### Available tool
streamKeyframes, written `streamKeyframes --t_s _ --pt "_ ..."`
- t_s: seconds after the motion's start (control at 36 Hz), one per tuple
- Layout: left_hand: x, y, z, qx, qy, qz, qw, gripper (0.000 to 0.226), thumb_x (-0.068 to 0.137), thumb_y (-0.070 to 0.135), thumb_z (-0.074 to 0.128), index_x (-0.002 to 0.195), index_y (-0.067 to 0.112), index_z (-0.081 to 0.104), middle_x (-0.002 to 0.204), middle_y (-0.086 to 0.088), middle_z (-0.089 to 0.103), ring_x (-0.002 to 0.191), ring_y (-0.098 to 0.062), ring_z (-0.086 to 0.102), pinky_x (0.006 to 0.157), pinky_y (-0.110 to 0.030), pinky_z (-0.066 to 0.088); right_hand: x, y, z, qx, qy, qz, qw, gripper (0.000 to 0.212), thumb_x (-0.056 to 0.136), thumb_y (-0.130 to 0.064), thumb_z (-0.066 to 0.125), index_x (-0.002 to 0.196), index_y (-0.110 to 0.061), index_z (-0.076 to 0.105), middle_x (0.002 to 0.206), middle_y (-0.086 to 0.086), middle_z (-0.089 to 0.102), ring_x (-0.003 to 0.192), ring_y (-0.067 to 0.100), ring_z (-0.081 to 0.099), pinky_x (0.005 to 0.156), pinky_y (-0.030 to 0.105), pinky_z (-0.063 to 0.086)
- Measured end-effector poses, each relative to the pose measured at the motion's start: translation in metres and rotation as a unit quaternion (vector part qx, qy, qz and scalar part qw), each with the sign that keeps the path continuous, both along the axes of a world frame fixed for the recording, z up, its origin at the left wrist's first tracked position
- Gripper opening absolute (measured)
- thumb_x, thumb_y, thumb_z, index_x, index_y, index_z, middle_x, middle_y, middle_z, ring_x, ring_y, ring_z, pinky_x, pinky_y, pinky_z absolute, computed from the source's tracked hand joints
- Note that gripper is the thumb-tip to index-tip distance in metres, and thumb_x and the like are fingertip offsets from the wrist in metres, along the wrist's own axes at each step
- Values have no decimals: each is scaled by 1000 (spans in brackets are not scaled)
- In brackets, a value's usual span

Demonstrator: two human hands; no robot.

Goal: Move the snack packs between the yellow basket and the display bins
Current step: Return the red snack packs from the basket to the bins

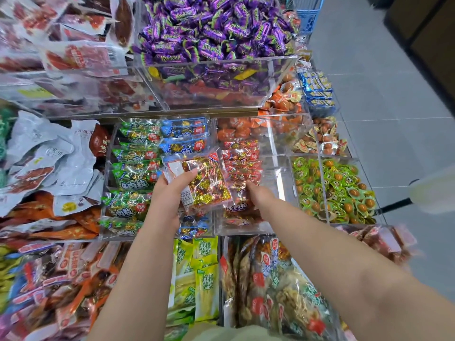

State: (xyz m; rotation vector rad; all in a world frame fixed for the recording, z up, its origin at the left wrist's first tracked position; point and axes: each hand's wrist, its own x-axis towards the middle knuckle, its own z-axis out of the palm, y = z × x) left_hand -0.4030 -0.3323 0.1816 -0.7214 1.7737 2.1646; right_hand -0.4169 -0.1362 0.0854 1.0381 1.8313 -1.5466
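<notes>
Your left hand (170, 193) grips a clear pack (206, 183); your right hand (256, 195) sits half hidden beneath it, grip unclear.

Clear snack pack (206, 184) w/ gold- and red-foil pieces inside, red-white label at its left end; tilted, held above the clear display bins (275, 168). Bins below hold rows of green, blue and red packs of same type, lying flat; right part of red bin bare.
</notes>
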Motion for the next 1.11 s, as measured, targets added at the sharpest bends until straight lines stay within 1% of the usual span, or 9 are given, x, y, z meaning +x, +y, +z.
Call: streamKeyframes --t_s 0.08,0.17,0.28,0.39,0.47,0.58,0.75,0.94,1.11 --pt "-1 0 -1 2 -2 1 1000 67 59 33 83 120 22 58 112 -5 70 104 -29 67 92 -55 51 0 0 4 -14 -31 -8 999 61 93 -56 41 133 -10 48 135 12 51 112 31 52 95 43 47" --pt "-3 1 -1 -2 -2 -2 1000 49 63 29 83 106 24 60 110 -5 71 103 -29 67 93 -56 50 4 12 21 -21 -46 58 997 63 91 -64 37 136 -20 43 141 8 46 101 26 55 60 25 45" --pt "-4 0 -3 -1 -3 -4 1000 36 74 24 80 104 24 60 110 -7 71 103 -30 67 93 -56 50 9 28 21 -36 -74 58 995 78 85 -73 36 145 -24 31 149 13 35 128 35 42 74 38 43" --pt "-3 1 -2 4 -3 -5 1000 37 76 23 78 108 24 60 109 -7 71 100 -29 68 90 -55 52 11 22 25 -145 -89 -40 985 60 81 -75 43 113 -24 47 109 6 50 84 32 57 64 42 57" --pt "-2 3 1 3 -3 -4 1000 43 77 22 78 115 20 58 110 -9 71 97 -29 69 87 -53 54 9 18 26 -172 -58 -74 981 64 81 -74 45 100 -14 54 98 3 57 82 30 59 64 43 55" --pt "-1 9 6 -9 -3 -17 1000 44 77 25 79 114 21 57 109 -8 70 100 -31 68 89 -55 53 15 19 40 -161 -73 -63 982 71 84 -73 40 130 -21 50 120 6 55 111 31 52 83 40 43" --pt "5 20 13 -13 -8 -43 999 67 55 39 85 114 24 56 115 -7 68 107 -33 64 96 -59 46 15 35 66 5 195 -100 976 20 96 -28 51 104 -12 58 99 3 61 86 14 58 76 25 48" --pt "10 47 16 -23 -10 -75 997 72 57 43 87 121 24 58 111 -1 71 103 -26 67 92 -53 51 24 26 100 -147 211 159 953 30 79 -35 73 103 -20 64 88 -2 72 84 16 68 78 36 54" --pt "13 58 12 -49 7 -72 996 61 67 47 82 120 28 60 112 4 68 103 -19 65 90 -44 53 27 30 103 -112 220 119 962 43 74 -20 80 111 -23 59 100 0 73 92 22 70 84 49 55"
